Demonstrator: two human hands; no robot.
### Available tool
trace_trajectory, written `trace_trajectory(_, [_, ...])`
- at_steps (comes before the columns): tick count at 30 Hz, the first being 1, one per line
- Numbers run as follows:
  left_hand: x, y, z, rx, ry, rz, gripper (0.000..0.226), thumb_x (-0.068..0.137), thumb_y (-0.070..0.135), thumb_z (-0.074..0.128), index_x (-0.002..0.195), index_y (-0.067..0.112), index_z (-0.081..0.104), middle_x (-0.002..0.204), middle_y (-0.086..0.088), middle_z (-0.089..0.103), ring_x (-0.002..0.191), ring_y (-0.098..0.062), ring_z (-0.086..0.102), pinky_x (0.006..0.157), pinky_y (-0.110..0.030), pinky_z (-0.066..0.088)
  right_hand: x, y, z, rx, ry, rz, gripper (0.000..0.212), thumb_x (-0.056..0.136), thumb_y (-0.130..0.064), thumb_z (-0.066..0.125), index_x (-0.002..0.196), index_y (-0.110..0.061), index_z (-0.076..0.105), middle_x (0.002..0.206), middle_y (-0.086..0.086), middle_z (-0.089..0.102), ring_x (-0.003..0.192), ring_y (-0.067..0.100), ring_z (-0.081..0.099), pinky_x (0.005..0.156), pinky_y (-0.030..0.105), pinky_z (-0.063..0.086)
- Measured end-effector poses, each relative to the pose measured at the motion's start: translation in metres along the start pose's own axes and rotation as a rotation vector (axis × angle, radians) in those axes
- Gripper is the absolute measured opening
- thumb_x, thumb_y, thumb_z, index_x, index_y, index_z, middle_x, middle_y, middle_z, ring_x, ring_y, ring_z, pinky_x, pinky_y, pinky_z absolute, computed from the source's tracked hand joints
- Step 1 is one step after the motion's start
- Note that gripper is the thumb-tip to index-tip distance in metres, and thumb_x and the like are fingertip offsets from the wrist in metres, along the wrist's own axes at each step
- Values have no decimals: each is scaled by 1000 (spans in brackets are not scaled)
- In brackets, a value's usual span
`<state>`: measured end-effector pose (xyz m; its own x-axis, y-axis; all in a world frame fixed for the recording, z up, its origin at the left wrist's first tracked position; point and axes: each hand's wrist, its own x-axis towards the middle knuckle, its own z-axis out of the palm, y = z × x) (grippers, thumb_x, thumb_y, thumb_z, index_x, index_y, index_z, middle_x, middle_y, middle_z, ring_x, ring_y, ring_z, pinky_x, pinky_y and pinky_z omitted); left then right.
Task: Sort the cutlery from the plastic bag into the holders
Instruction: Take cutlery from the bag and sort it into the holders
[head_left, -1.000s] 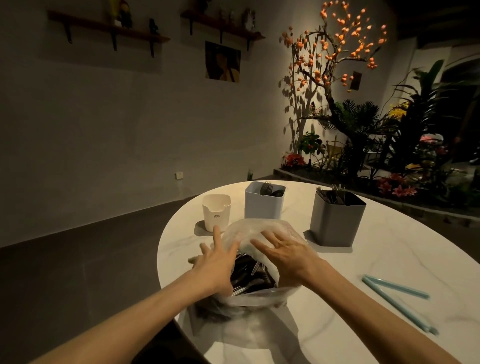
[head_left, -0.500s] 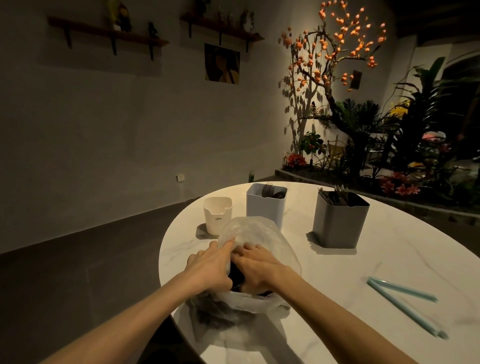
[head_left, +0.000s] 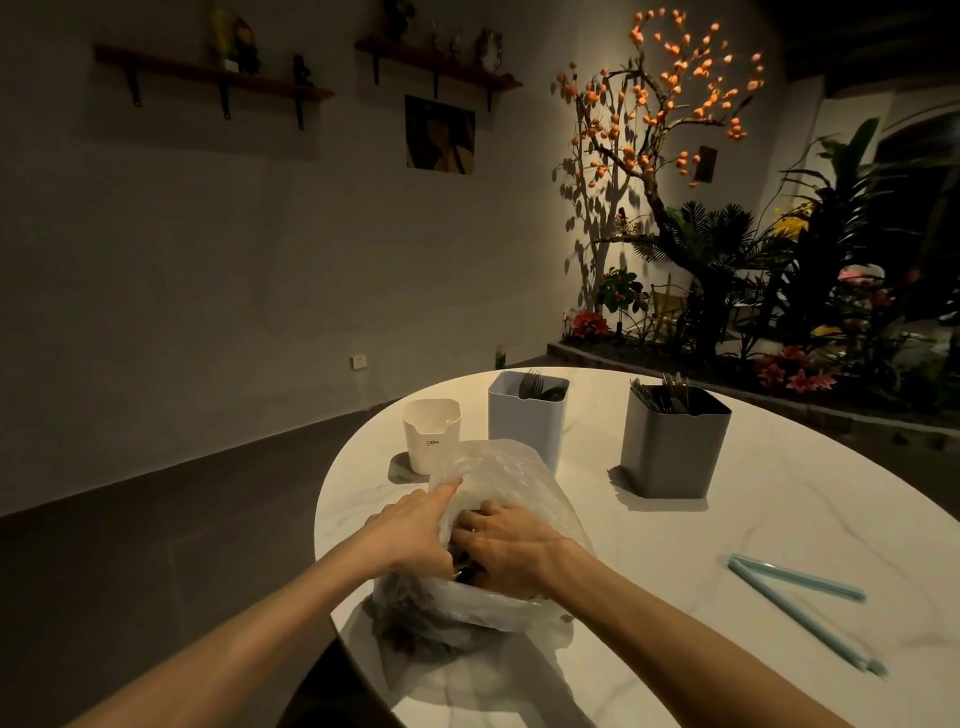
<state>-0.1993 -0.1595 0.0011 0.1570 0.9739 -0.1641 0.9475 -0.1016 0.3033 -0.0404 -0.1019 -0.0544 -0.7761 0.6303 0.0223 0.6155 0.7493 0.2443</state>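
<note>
A clear plastic bag (head_left: 498, 470) full of dark cutlery (head_left: 415, 618) sits near the table's front-left edge. My left hand (head_left: 410, 532) holds the bag's left rim, index finger stretched along the plastic. My right hand (head_left: 511, 548) is inside the bag's mouth, its fingers curled down into the cutlery, the tips veiled by plastic. Behind the bag stand three holders: a small white one (head_left: 431, 434), a pale blue one (head_left: 524, 423) with a fork showing, and a dark grey one (head_left: 670, 449) with several utensils.
The round white marble table (head_left: 779, 519) ends just left of the bag, with dark floor beyond. Two pale teal sticks (head_left: 800, 597) lie on the table at the right. Plants and a lit tree fill the far right corner.
Both hands went from spread flat over the bag to its mouth. The right hand has dug deeper inside, and the left now holds the rim.
</note>
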Motion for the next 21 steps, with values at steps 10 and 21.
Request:
trace_trajectory(10, [-5,1,-24,-376,42,-7,78,87,5,65,152,36,35,156,-5,35,139,-31,39,110,-42,45,-20,-4,-44,-92,82,-44,26,102,-29,54,118,-13,66,116,8,67,109,28,52,100,41,38])
trace_trajectory(21, [-6,21,-73,-892,432,10,42,86,-8,55,92,25,81,108,-9,70,87,-18,56,62,-24,41,-78,24,-142,441,-103,240,19,106,-33,46,101,-18,56,95,3,57,70,12,46,60,25,34])
